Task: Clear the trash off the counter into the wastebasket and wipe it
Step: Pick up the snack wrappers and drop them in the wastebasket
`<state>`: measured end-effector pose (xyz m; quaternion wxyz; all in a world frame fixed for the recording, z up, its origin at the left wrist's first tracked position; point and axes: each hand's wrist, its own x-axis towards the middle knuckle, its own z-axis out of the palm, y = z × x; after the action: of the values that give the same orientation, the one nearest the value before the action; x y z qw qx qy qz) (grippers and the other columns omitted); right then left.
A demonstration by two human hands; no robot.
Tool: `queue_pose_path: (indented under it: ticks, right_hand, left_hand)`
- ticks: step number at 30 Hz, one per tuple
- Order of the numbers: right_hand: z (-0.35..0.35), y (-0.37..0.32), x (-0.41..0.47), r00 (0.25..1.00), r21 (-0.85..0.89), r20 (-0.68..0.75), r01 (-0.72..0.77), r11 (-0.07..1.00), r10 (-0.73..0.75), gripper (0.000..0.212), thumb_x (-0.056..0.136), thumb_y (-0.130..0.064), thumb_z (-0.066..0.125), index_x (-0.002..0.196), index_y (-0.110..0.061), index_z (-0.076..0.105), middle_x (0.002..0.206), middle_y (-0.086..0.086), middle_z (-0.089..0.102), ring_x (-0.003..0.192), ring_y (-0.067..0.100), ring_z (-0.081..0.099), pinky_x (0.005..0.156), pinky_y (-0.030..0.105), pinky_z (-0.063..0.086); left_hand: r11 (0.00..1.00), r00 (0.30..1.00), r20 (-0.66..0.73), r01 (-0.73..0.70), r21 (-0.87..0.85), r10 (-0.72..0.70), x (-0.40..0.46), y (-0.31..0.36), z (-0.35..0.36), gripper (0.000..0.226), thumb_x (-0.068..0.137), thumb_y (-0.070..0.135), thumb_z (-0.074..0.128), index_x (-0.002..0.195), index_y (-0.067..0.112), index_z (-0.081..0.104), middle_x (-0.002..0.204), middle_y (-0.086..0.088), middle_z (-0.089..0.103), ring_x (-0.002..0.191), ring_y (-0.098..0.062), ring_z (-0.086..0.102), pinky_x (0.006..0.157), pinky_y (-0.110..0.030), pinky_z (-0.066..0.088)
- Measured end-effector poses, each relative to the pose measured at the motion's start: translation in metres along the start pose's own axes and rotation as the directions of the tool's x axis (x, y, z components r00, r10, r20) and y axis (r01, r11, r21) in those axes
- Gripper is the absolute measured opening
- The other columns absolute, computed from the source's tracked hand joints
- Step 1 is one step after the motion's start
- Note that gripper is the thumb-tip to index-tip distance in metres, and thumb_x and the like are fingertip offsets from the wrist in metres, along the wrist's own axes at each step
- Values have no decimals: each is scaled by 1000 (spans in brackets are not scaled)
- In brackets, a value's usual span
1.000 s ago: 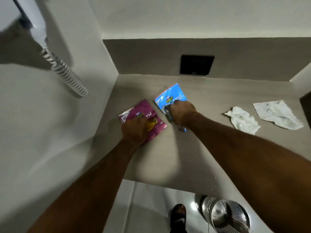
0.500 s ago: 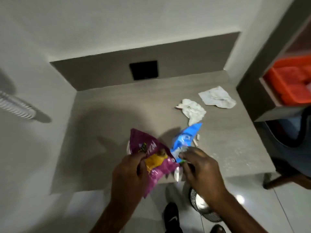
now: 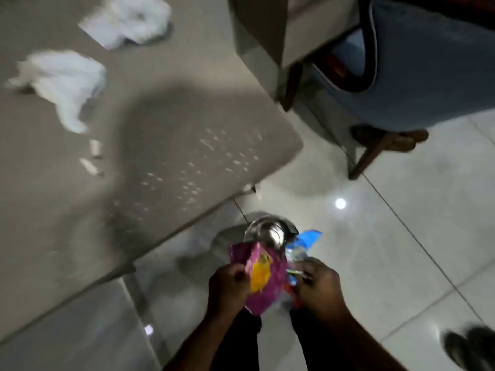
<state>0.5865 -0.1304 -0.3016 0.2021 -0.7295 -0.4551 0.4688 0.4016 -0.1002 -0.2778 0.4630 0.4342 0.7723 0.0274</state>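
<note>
Both hands are at lower centre of the frame, held off the counter (image 3: pixel 166 145) and over the floor. The left hand (image 3: pixel 227 287) is closed, pinching the edge of a pink wrapper (image 3: pixel 263 277); the right hand (image 3: pixel 320 287) is closed around a blue wrapper (image 3: pixel 305 242). Both wrappers hang directly above the metal wastebasket (image 3: pixel 267 231), which stands on the tiles just beyond the counter's front edge. In my judgement they are held there so that a release drops them straight in.

Two white crumpled tissues (image 3: pixel 64 81) (image 3: pixel 128 20) lie at upper left, on the counter. Small white scraps (image 3: pixel 92 159) lie near them, with pale specks across the surface, so wiping is not yet done.

The wastebasket is mostly hidden behind the wrappers; its contents cannot be seen. Motion blur smears the tissues and scraps. No wiping cloth is identifiable.
</note>
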Motion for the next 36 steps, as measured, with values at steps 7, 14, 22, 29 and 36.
queue_pose_path:
  ticks: [7, 14, 22, 29, 36]
  right_hand:
    - [86, 90, 118, 952, 13, 206, -234, 972, 227, 13, 82, -4, 68, 93, -2, 75, 94, 19, 76, 79, 22, 71, 68, 12, 52]
    - [134, 141, 173, 879, -34, 226, -424, 905, 420, 50, 83, -27, 70, 130, -21, 57, 118, 9, 68, 109, 29, 64, 84, 29, 51]
    - [98, 106, 143, 960, 20, 19, -281, 959, 281, 27, 94, -19, 49, 114, -17, 66, 106, 11, 73, 89, 25, 67, 77, 29, 54]
    - [-42, -10, 27, 976, 63, -184, -107, 992, 117, 18, 91, -13, 55, 87, -14, 72, 80, 0, 73, 72, 17, 64, 59, 19, 41]
    - [-148, -165, -33, 896, -16, -386, 230, 973, -218, 13, 88, -10, 64, 93, -15, 75, 82, -8, 70, 78, 7, 63, 72, -1, 37]
  left_hand:
    - [667, 837, 326, 548, -506, -440, 155, -40, 125, 17, 76, 9, 73, 90, 2, 67, 62, -13, 64, 48, -22, 60, 54, -29, 57]
    - [620, 759, 440, 649, -442, -481, 224, -76, 185, 48, 92, 37, 60, 136, 19, 51, 136, -10, 60, 122, -36, 57, 84, -43, 47]
    - [970, 967, -76, 241, -15, -242, 174, -34, 141, 40, 95, 27, 49, 121, 2, 66, 118, -22, 70, 105, -37, 66, 88, -34, 55]
    - [882, 895, -8, -438, 172, 446, -7, 89, 31, 24, 94, 21, 55, 110, 13, 72, 107, -9, 77, 95, -21, 71, 80, -26, 57]
    - [446, 415, -166, -809, 382, 895, -109, 171, -121, 24, 89, 14, 63, 108, 4, 73, 100, -11, 78, 88, -24, 73, 78, -31, 59]
